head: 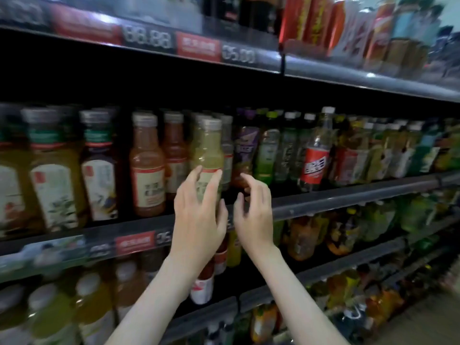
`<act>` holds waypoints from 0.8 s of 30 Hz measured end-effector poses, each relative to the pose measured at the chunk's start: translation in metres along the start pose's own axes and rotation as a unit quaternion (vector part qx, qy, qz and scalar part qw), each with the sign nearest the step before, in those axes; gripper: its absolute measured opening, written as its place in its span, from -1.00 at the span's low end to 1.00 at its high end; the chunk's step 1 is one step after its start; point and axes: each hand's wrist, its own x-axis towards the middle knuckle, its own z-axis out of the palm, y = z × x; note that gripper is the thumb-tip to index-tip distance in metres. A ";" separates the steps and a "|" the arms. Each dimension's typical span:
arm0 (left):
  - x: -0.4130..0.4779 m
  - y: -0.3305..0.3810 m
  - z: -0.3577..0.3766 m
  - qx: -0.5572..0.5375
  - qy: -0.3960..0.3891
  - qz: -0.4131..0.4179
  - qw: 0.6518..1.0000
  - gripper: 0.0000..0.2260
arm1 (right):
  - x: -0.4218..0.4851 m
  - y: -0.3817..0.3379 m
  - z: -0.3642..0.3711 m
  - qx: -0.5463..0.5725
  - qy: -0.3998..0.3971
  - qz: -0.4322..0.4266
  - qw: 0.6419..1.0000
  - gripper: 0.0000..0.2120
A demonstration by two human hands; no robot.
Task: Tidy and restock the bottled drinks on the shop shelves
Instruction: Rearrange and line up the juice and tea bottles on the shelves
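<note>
- On the middle shelf [348,202], near its front edge, the left hand [199,220] wraps its fingers round an upright pale green bottle [207,150].
- The right hand [254,215] hovers just beside, fingers loosely curled, holding nothing.
- Rows look mostly faced, but the red-labelled bottle [315,158] to the right leans and probably wants straightening.

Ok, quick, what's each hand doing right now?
Left hand: holding the pale green bottle.
Right hand: open, holding nothing.
</note>
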 end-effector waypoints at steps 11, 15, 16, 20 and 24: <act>0.052 0.200 0.226 -0.016 -0.114 -0.002 0.993 -0.51 | 0.077 0.279 -0.142 -0.030 0.008 0.224 0.974 -0.70; 0.073 0.221 0.278 -0.017 -0.148 -0.003 0.989 -0.49 | 0.099 0.333 -0.155 -0.033 -0.044 0.314 0.948 -0.49; 0.079 0.225 0.289 -0.024 -0.150 0.005 0.988 -0.49 | 0.104 0.342 -0.156 -0.015 -0.062 0.319 0.946 -0.44; 0.094 0.229 0.323 -0.050 -0.164 -0.014 0.985 -0.46 | 0.125 0.357 -0.152 0.055 -0.120 0.283 0.950 -0.27; 0.089 0.221 0.343 -0.098 -0.185 -0.047 0.977 -0.40 | 0.136 0.361 -0.135 -0.016 -0.110 0.273 0.956 -0.21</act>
